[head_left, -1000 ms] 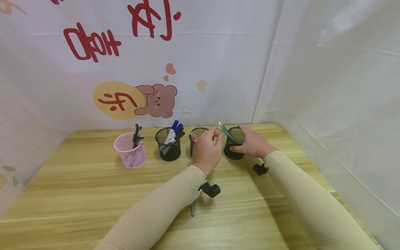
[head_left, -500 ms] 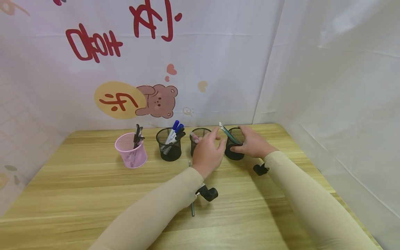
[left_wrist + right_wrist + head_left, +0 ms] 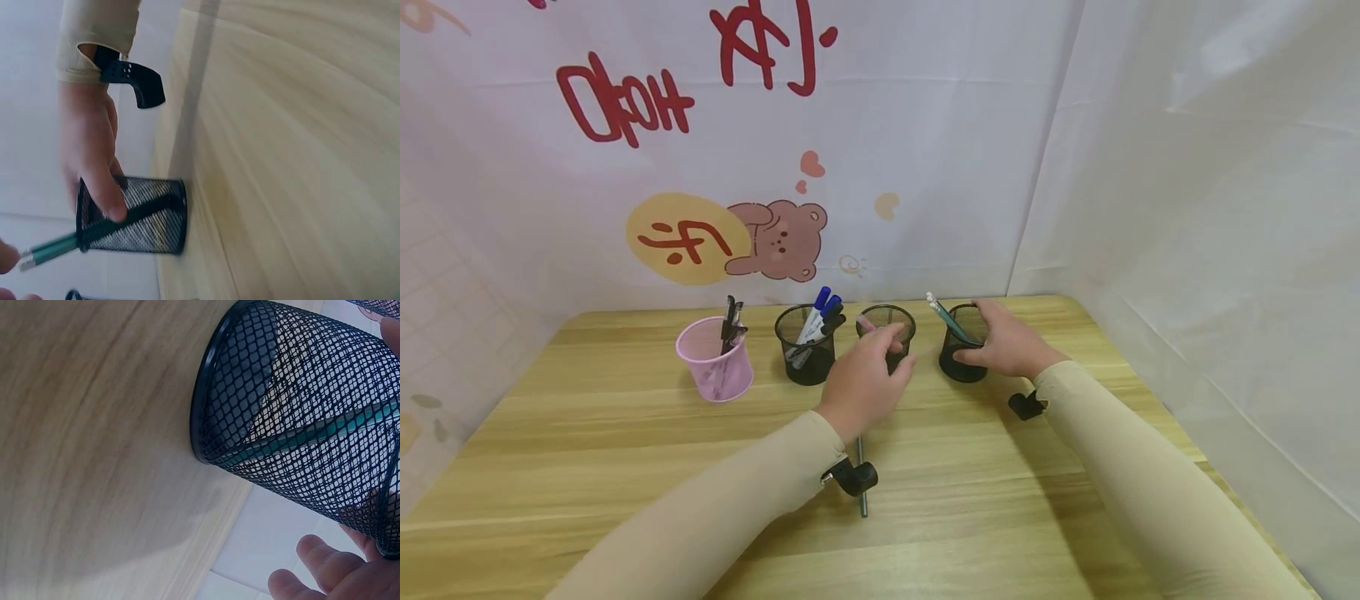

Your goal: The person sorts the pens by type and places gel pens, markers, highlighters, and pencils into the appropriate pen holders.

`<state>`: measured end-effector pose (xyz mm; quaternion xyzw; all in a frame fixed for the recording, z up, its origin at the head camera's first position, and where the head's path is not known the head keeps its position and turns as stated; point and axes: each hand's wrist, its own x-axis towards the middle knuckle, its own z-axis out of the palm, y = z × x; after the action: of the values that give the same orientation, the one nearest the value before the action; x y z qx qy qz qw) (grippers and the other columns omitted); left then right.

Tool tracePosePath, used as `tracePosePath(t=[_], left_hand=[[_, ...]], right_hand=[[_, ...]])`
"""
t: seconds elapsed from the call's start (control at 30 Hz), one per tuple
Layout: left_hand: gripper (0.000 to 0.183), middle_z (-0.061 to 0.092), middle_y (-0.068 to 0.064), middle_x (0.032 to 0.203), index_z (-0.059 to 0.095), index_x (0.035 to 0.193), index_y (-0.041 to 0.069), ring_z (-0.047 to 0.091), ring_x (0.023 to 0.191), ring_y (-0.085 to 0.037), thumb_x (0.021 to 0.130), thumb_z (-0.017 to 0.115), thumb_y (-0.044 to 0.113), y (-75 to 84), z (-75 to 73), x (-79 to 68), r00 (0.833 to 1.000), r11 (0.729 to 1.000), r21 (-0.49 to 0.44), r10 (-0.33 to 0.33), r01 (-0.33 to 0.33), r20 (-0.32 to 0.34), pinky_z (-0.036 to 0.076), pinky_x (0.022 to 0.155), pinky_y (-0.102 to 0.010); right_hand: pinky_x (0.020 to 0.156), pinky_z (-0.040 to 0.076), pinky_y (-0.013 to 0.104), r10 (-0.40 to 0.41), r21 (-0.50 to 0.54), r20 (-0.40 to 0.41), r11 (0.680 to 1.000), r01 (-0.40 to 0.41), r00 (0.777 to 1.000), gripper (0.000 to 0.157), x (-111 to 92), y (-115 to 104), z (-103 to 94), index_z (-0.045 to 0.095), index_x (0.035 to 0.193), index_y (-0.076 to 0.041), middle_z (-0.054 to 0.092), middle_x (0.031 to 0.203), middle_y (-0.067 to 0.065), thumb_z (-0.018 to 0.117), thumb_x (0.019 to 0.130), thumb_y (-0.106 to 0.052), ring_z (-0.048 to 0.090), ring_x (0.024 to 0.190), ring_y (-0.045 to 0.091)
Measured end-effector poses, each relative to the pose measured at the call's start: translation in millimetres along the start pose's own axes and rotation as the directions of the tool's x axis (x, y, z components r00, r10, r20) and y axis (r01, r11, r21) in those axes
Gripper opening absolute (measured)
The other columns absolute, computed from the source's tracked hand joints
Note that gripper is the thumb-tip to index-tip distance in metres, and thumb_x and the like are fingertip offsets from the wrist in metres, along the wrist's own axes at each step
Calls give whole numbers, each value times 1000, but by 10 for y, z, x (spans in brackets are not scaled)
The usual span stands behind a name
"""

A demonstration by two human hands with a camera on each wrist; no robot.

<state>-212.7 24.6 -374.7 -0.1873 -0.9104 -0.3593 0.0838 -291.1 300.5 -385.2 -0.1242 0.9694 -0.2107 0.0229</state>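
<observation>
My right hand (image 3: 1011, 340) grips the rim and side of the rightmost black mesh pen cup (image 3: 955, 365), which stands on the table. Green pencils (image 3: 953, 323) with pale ends lean to the left inside it; the right wrist view shows a green pencil (image 3: 325, 430) through the mesh. My left hand (image 3: 861, 383) hovers with loosely bent fingers in front of another black mesh cup (image 3: 904, 310) and partly hides it. Nothing shows between its fingers. Beneath the left wrist lies a single dark green pencil (image 3: 862, 500) on the wood, its far part covered by the hand.
A third black mesh cup (image 3: 820, 371) holds blue- and black-capped markers (image 3: 816, 321). Farther left stands a pink mesh cup (image 3: 730, 379) with black pens (image 3: 727, 325). The wooden table (image 3: 625, 467) meets a printed white curtain (image 3: 925, 125) at the back and right.
My left hand has drawn away from the pencils in the right cup, moving left and toward me. My right hand stays on its cup.
</observation>
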Motion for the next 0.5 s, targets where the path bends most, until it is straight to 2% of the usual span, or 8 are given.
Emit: tracePosePath(t=[0.2, 0.3, 0.4, 0.5], left_hand=[[56, 73, -4, 131, 55, 152, 18, 72, 113, -27, 103, 65, 41, -148, -113, -76, 994, 994, 100, -62, 54, 86, 59, 91, -47], [53, 73, -4, 128, 59, 148, 17, 72, 112, -25, 101, 67, 40, -221, -144, -129, 991, 986, 157, -82, 65, 102, 59, 92, -47], [44, 74, -2, 123, 66, 137, 13, 72, 106, -21, 100, 69, 37, -262, -187, -208, 995, 980, 195, -42, 24, 87, 60, 88, -43], [39, 73, -2, 120, 70, 130, 13, 71, 100, -19, 100, 71, 37, -274, -237, -295, 995, 976, 218, 2, -24, 100, 61, 82, -41]], right_hand=[[122, 34, 65, 4, -6, 4, 1000, -4, 1000, 111, -5, -8, -24, 21, 167, -7, 29, 169, 24, 84, 85, -46, 35, 153, 46], [123, 35, 64, 6, 0, 11, 1000, -6, 1000, 111, 0, -17, -28, 21, 167, -8, 30, 169, 23, 84, 84, -47, 35, 154, 46], [122, 35, 64, -1, -1, 11, 1000, 1, 1000, 112, 9, -22, -29, 21, 168, -9, 30, 169, 23, 84, 84, -48, 35, 154, 45], [122, 35, 65, -10, -1, 4, 1000, 10, 1000, 111, 17, -19, -32, 21, 168, -11, 31, 169, 22, 85, 84, -47, 35, 154, 44]])
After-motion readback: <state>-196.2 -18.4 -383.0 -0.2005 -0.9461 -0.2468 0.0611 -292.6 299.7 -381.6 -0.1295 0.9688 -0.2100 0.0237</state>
